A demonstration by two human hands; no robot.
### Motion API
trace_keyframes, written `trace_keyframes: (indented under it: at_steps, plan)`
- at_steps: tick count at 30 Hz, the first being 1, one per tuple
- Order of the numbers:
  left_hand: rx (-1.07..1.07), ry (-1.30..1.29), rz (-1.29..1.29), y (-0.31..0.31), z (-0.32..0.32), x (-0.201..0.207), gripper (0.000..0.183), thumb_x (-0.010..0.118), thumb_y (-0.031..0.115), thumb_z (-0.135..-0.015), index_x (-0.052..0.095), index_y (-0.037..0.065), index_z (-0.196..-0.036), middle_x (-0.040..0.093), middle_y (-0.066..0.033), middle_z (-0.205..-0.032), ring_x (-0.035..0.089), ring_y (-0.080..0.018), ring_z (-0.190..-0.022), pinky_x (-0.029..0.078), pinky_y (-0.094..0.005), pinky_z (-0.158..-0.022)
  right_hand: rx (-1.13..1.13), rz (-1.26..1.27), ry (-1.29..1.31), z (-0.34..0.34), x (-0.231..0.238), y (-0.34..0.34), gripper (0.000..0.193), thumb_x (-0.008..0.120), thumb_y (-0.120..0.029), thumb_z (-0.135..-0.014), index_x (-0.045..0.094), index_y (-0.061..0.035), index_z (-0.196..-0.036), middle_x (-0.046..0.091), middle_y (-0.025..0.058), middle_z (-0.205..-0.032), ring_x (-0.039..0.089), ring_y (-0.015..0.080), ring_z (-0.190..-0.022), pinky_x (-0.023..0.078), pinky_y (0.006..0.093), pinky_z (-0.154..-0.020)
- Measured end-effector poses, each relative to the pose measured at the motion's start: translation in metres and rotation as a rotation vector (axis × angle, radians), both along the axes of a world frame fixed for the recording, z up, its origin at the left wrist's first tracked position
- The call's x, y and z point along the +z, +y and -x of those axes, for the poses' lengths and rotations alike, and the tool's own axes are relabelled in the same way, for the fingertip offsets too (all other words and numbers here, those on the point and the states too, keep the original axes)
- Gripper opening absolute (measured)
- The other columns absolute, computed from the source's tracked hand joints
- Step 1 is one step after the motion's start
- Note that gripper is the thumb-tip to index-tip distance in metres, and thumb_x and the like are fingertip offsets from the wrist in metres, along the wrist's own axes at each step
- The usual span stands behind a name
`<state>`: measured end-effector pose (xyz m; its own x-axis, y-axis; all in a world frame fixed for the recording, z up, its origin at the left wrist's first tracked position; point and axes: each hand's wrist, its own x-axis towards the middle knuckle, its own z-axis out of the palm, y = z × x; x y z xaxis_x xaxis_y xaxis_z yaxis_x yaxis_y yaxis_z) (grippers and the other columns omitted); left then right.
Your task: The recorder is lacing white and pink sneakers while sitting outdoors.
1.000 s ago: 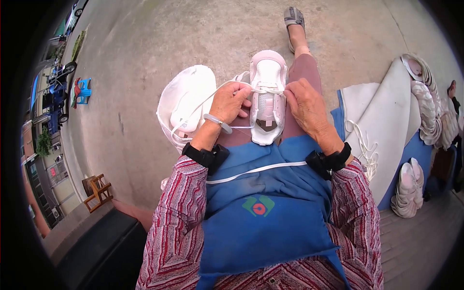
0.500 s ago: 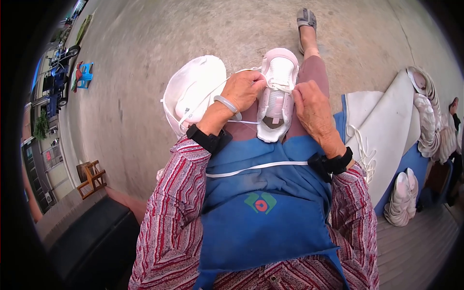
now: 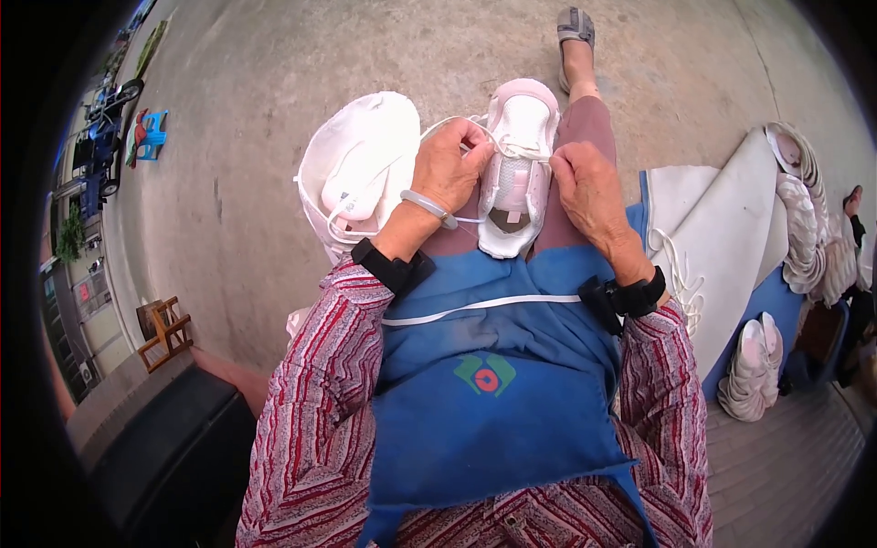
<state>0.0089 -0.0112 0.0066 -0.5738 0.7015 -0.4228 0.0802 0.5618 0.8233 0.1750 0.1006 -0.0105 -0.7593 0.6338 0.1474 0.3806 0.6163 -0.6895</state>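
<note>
The left hand (image 3: 449, 167) has its fingers pinched shut on a thin white shoelace (image 3: 454, 124) beside the white low-top sneaker (image 3: 516, 169), which lies on the person's lap, toe pointing away. The right hand (image 3: 587, 187) curls its fingers against the sneaker's right edge, gripping it. Bare concrete floor (image 3: 365, 46) lies open ahead. Both wrists bend inward over the blue apron (image 3: 493, 402).

Taking the white shoe (image 3: 516, 173) on the lap as landmark: left of it, touching distance away, a white sack of shoes (image 3: 361, 173) blocks the way. Right of it, white sheets (image 3: 722, 228) and stacked shoes (image 3: 804, 228) crowd the ground. Beyond its toe, bare concrete floor (image 3: 365, 46) lies open, except the sandalled foot (image 3: 575, 36).
</note>
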Motion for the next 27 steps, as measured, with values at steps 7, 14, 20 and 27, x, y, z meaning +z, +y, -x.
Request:
trace_keyframes:
  at_steps: [7, 14, 20, 27]
  plan:
    - [-0.383, 1.003, -0.187, -0.021, -0.022, 0.015, 0.035, 0.066, 0.020, -0.075, 0.055, 0.003, -0.103, 0.056, -0.0116, -0.100, 0.054, -0.0271, -0.093, 0.042, -0.0375, -0.080, 0.080, -0.041, -0.055, 0.000, 0.008, -0.002, 0.011, 0.054, -0.013, -0.084, 0.053, -0.0020, -0.081, 0.052, 0.0161, -0.078, 0.056, 0.0361, -0.073, 0.045, 0.0446, -0.063]
    - [-0.466, 0.959, 0.036, -0.018, -0.026, -0.001, 0.036, 0.055, 0.011, -0.078, 0.048, -0.002, -0.111, 0.055, -0.0171, -0.097, 0.053, -0.0321, -0.093, 0.042, -0.0405, -0.079, 0.199, -0.064, -0.137, 0.005, 0.006, 0.008, 0.013, 0.052, -0.015, -0.085, 0.053, -0.0028, -0.080, 0.053, 0.0160, -0.080, 0.057, 0.0368, -0.073, 0.045, 0.0446, -0.063]
    - [-0.461, 0.777, -0.118, -0.012, -0.017, -0.014, 0.030, 0.050, 0.007, -0.080, 0.048, -0.002, -0.108, 0.055, -0.0205, -0.093, 0.054, -0.0358, -0.090, 0.045, -0.0427, -0.077, 0.226, -0.054, -0.131, 0.012, 0.001, 0.015, 0.014, 0.051, -0.016, -0.085, 0.053, -0.0027, -0.081, 0.054, 0.0161, -0.079, 0.057, 0.0358, -0.075, 0.045, 0.0445, -0.063]
    - [-0.405, 0.769, -0.157, -0.011, -0.010, -0.018, 0.017, 0.049, 0.006, -0.079, 0.049, -0.003, -0.093, 0.055, -0.0222, -0.086, 0.057, -0.0369, -0.083, 0.047, -0.0431, -0.073, 0.058, -0.160, -0.166, 0.005, 0.021, -0.020, 0.025, 0.061, -0.024, -0.080, 0.051, -0.0027, -0.089, 0.052, 0.0146, -0.088, 0.059, 0.0314, -0.075, 0.048, 0.0394, -0.062]
